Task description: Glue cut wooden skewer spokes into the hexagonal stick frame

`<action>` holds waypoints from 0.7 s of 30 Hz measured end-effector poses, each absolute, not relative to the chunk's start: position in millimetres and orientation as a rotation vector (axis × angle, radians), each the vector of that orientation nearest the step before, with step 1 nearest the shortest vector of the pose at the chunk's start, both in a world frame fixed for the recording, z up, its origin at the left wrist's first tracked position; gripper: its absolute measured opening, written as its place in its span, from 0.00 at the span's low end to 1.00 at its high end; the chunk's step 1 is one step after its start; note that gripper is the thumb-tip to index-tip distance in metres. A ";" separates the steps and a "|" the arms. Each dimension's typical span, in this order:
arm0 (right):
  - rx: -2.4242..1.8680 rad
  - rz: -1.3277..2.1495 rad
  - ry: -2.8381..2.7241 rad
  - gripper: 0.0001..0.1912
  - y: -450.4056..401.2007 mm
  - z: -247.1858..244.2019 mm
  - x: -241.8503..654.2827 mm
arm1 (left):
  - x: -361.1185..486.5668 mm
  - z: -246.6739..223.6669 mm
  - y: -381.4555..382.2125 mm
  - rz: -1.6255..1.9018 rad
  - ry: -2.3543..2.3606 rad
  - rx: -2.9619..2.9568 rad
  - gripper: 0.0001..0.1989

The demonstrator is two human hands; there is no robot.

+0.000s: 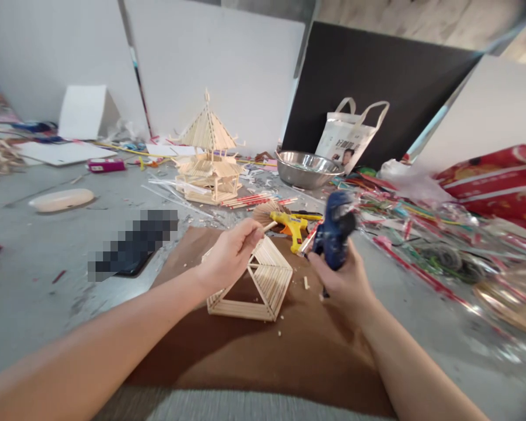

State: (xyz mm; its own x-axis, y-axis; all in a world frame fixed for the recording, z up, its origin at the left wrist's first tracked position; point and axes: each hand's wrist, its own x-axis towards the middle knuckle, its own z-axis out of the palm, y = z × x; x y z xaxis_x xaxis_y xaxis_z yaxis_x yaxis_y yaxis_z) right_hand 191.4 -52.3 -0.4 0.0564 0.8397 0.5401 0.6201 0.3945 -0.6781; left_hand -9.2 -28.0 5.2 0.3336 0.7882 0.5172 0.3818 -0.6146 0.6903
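My left hand (232, 254) is closed in a pinch on a short wooden stick (269, 226), held over the far side of a small roof frame. This roof frame (278, 286) is built of pale wooden sticks, with an opening in its near face, and rests on a brown sheet (245, 362). To its right, my right hand (348, 280) is wrapped around a dark blue hand tool (335, 228); motion blur hides its exact kind. A yellow glue gun (294, 228) lies just beyond the frame, between my hands.
A stick-built pagoda (208, 158) stands behind, with red-tipped sticks (254, 200) beside it. Farther right are a steel bowl (309, 169) and a white bag (350, 134). A phone-like dark object (134, 263) lies left. Plastic strips and scraps (421, 234) litter the right.
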 end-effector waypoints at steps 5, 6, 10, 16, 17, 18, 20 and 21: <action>-1.379 -0.101 -2.020 0.23 -51.2 -2.6 187.6 | -10.3 3.8 -29.4 1.139 0.997 2.232 0.11; -1.385 -0.132 -2.052 0.23 -51.2 -2.8 187.0 | -10.2 3.4 -29.5 1.126 0.997 2.250 0.10; -1.375 -0.157 -2.132 0.23 -50.8 -4.3 186.7 | -9.4 2.7 -30.3 1.089 0.982 2.319 0.09; -1.350 -0.177 -2.205 0.24 -51.3 -6.6 185.9 | -7.5 2.4 -31.0 1.073 0.881 2.334 0.08; -1.353 -0.181 -2.207 0.24 -51.5 -6.5 185.6 | -7.5 2.1 -31.0 1.070 0.880 2.334 0.09; -1.355 -0.185 -2.209 0.23 -51.7 -6.4 185.4 | -7.5 1.7 -31.0 1.068 0.881 2.336 0.09; -1.348 -0.193 -2.212 0.23 -52.2 -5.9 185.1 | -7.6 1.0 -31.1 1.071 0.887 2.342 0.09; -1.344 -0.192 -2.216 0.23 -52.4 -5.6 185.0 | -7.7 0.6 -31.1 1.069 0.893 2.345 0.09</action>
State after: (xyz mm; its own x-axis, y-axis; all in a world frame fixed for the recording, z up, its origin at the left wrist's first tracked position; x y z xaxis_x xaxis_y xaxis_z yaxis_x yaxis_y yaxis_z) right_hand 185.0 -52.4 -5.6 -0.3596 0.7803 0.5117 0.8568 0.4933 -0.1502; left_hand -7.7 -31.1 0.6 0.5005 0.6966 0.5140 0.3812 -0.7104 0.5916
